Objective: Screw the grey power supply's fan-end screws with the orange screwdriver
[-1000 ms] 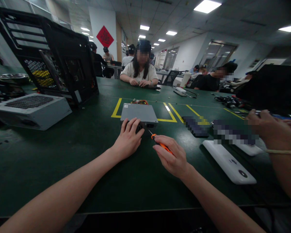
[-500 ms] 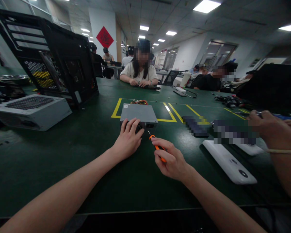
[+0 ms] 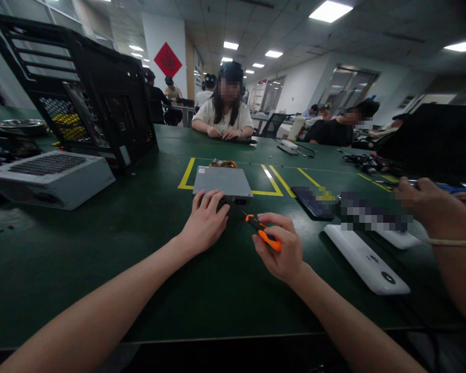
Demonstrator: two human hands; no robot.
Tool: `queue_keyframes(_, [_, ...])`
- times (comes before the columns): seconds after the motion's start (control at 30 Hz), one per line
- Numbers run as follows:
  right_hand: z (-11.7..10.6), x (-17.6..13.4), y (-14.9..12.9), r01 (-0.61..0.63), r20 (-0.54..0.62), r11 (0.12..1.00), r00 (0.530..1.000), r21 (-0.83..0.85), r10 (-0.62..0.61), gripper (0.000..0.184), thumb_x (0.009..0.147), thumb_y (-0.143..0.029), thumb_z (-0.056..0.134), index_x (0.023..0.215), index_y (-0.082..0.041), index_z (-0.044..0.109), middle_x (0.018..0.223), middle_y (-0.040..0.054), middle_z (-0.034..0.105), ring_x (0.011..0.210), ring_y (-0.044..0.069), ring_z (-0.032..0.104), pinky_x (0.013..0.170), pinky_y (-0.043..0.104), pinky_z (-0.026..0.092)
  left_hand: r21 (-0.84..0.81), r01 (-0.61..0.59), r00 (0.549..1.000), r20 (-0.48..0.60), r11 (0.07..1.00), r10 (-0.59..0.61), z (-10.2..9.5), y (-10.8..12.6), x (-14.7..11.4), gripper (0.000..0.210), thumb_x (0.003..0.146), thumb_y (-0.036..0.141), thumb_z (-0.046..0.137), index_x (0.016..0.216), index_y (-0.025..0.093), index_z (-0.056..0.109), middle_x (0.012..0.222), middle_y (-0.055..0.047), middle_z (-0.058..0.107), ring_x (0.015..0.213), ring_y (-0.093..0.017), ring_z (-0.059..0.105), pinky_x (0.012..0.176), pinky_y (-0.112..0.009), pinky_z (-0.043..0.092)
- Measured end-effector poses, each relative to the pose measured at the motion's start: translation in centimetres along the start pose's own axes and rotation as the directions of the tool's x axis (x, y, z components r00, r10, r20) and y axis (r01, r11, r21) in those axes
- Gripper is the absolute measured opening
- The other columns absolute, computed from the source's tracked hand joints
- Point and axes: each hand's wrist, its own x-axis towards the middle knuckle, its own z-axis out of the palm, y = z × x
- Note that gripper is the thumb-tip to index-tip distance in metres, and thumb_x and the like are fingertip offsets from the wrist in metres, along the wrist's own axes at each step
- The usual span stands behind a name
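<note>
Ceiling lts on, wht wall, prob. glass drs bkgd R.

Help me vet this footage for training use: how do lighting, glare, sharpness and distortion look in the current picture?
Head view: ceiling lamps blown out white, green table dark toward its near edge; head view: white glare on the yellow tape; head view: screwdriver clear at the handle, faint along its thin shaft; head view: black computer case slanted and stretched at left, likely wide-angle distortion.

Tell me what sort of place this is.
Probably an electronics workshop: a black boxy computer case, a grey metal power-supply box touched by the left hand, and an orange-and-black screwdriver in the right hand.
</note>
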Motion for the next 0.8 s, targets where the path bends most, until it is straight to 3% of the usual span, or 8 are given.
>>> queue_keyframes(0.1, [-0.09,0.10,-0.03,-0.012,0.035,1.000,0.999,0.002,0.012,0.028,0.075,-0.009,0.059,0.097,-0.021,0.046,0.099,0.0074,0.060,0.096,0.020,0.061,0.078,0.037,0.055,0.016,0.000,1.000,-0.001,1.000,0.000,0.09,-0.03,0.02,0.025,0.083,0.022,0.047,0.105,0.016,0.059,0.123,-0.016,0.046,0.120,-0.030,0.038,0.104,-0.052,0.028])
queue_keyframes(0.2, [0.10,0.19,-0.29,-0.007,0.140,0.996,0.990,0.094,-0.006,0.027,0.077,-0.005,0.051,0.098,-0.021,0.044,0.108,0.0101,0.059,0.109,0.022,0.057,0.085,0.041,0.053,0.021,0.005,1.000,-0.004,1.000,-0.005,0.20,-0.05,0.01,0.024,0.083,0.021,0.047,0.103,0.016,0.060,0.123,-0.015,0.047,0.120,-0.030,0.038,0.104,-0.052,0.027])
queue_keyframes(0.27, [0.26,0.23,-0.36,-0.011,0.109,0.995,0.994,0.101,0.000,0.032,0.077,-0.005,0.051,0.103,-0.022,0.042,0.112,0.0110,0.057,0.113,0.024,0.054,0.086,0.044,0.053,0.007,0.008,1.000,-0.008,1.000,-0.008,0.22,-0.04,0.01,0.024,0.083,0.021,0.048,0.103,0.016,0.060,0.123,-0.015,0.047,0.120,-0.030,0.038,0.104,-0.052,0.027])
queue_keyframes(0.4, [0.26,0.27,-0.28,-0.037,0.005,0.998,0.999,0.047,0.036,0.033,0.077,-0.010,0.058,0.102,-0.024,0.043,0.104,0.0064,0.054,0.102,0.021,0.060,0.078,0.041,0.056,-0.022,0.009,1.000,-0.024,1.000,-0.009,0.20,0.01,0.05,0.024,0.082,0.020,0.049,0.102,0.016,0.061,0.123,-0.015,0.048,0.119,-0.030,0.039,0.103,-0.053,0.028])
queue_keyframes(0.57, [0.07,0.26,-0.45,-0.023,0.212,0.991,0.977,0.132,-0.005,0.023,0.079,-0.007,0.049,0.096,-0.021,0.046,0.103,0.0087,0.057,0.111,0.022,0.057,0.088,0.041,0.054,-0.018,0.014,1.000,-0.027,1.000,-0.014,0.16,0.03,0.09,0.023,0.082,0.019,0.049,0.101,0.016,0.061,0.122,-0.015,0.049,0.119,-0.030,0.039,0.103,-0.052,0.028])
queue_keyframes(0.8, [0.21,0.19,-0.59,0.057,0.132,0.987,0.988,0.147,-0.076,0.023,0.075,-0.003,0.049,0.090,-0.021,0.046,0.097,0.0070,0.059,0.103,0.020,0.061,0.085,0.037,0.056,0.019,0.001,1.000,-0.006,1.000,0.000,0.13,-0.21,0.04,0.024,0.083,0.022,0.047,0.102,0.016,0.060,0.124,-0.015,0.047,0.120,-0.029,0.039,0.103,-0.051,0.028])
